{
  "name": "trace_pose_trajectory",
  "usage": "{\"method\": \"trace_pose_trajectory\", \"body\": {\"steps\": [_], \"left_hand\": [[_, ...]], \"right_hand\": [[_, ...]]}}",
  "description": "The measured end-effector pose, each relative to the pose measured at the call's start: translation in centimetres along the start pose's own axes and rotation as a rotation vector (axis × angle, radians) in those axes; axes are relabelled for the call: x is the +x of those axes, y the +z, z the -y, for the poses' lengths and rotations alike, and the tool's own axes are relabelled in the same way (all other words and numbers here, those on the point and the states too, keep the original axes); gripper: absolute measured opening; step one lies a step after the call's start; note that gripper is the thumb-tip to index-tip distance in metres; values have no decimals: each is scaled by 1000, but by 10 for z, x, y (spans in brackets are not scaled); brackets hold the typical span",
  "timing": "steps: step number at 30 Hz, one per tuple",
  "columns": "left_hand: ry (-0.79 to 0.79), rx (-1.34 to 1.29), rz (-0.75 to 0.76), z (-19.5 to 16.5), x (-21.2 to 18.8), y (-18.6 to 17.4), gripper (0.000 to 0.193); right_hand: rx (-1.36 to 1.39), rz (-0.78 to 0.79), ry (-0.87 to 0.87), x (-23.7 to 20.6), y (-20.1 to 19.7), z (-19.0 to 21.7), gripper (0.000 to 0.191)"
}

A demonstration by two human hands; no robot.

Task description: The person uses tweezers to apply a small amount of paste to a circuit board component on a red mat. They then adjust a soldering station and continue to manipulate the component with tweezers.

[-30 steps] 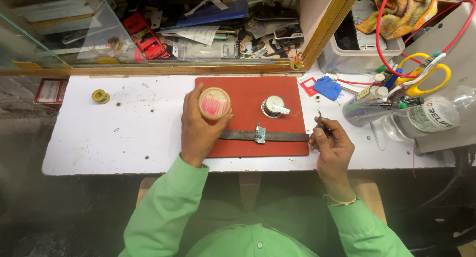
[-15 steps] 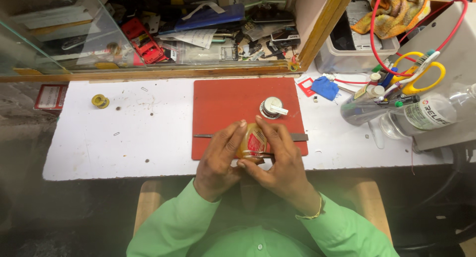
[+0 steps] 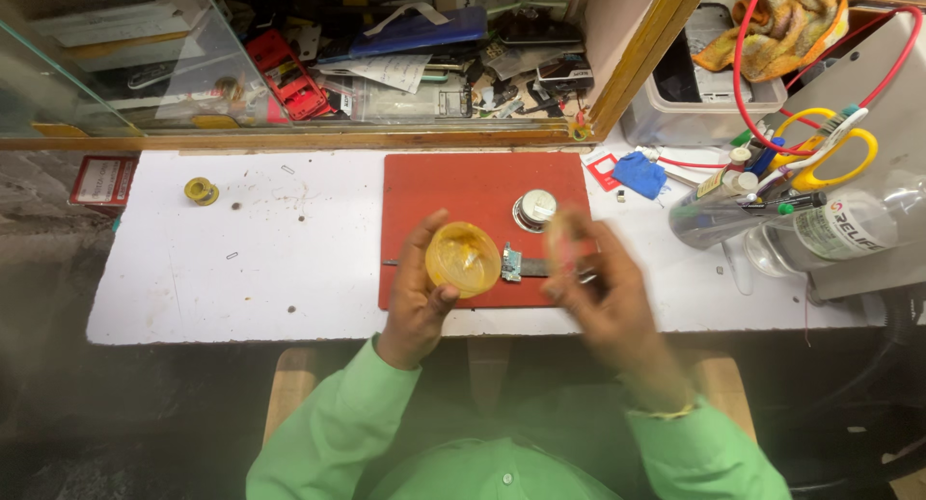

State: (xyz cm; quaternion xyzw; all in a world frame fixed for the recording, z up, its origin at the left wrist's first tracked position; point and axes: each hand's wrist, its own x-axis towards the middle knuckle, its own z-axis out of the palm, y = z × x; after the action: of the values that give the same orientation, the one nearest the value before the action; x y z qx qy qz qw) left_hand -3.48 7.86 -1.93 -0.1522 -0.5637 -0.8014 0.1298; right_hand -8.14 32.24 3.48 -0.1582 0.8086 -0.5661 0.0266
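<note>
Hands now apart, left hand (image 3: pixel 417 293) fingers around open yellow tin (image 3: pixel 463 259), blurred right hand (image 3: pixel 598 293) grip unclear.

Small round yellow tub (image 3: pixel 463 259), translucent, sitting open in the left hand's (image 3: pixel 417 293) fingers, tilting its mouth up toward the camera and showing amber paste inside; hovering over the front edge of the red mat (image 3: pixel 453 187). Pinkish lid (image 3: pixel 562 242), blurring badly, being held in the right hand (image 3: pixel 603 297), just right of the tub, apart from it.
</note>
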Motion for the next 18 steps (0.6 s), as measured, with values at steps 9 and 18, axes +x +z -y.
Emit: {"method": "trace_pose_trajectory", "body": {"steps": [9, 18], "left_hand": [[-102, -275, 0, -3, 13, -7, 87], [-64, 68, -49, 4, 11, -6, 92]], "right_hand": [[-700, -310, -151, 24, -55, -60, 57], [-495, -367, -145, 5, -51, -40, 36]]}}
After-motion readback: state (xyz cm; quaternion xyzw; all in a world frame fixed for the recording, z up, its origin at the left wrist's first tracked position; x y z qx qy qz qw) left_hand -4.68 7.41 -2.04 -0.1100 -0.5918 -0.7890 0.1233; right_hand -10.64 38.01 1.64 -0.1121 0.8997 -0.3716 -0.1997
